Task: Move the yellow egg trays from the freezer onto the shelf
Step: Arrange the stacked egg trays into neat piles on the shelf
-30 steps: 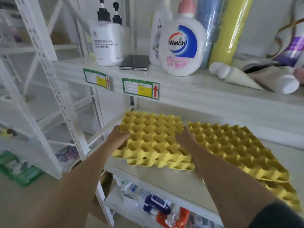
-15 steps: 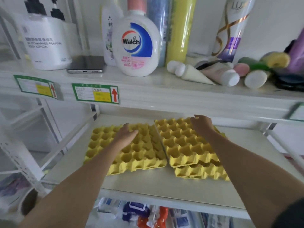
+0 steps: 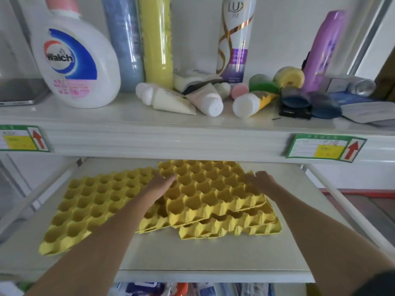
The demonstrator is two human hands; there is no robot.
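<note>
Your left hand [image 3: 160, 182] rests on the left edge of the top egg tray [image 3: 210, 190], fingers fairly straight. Your right hand [image 3: 261, 180] seems to curl over its right edge. That tray tops a stack on the shelf [image 3: 192, 255], beside another tray [image 3: 89, 206].

Two bare forearms in view, no watch, rings or gloves visible. Left hand [image 3: 161, 183]: forearm uncovered from the wrist back to the frame's lower edge. Right hand [image 3: 261, 180]: forearm likewise uncovered behind the wrist; well back from it, at the lower right corner, the edge of a dark sleeve [image 3: 382, 284] shows, its fabric and cut too blurred to tell.
</note>
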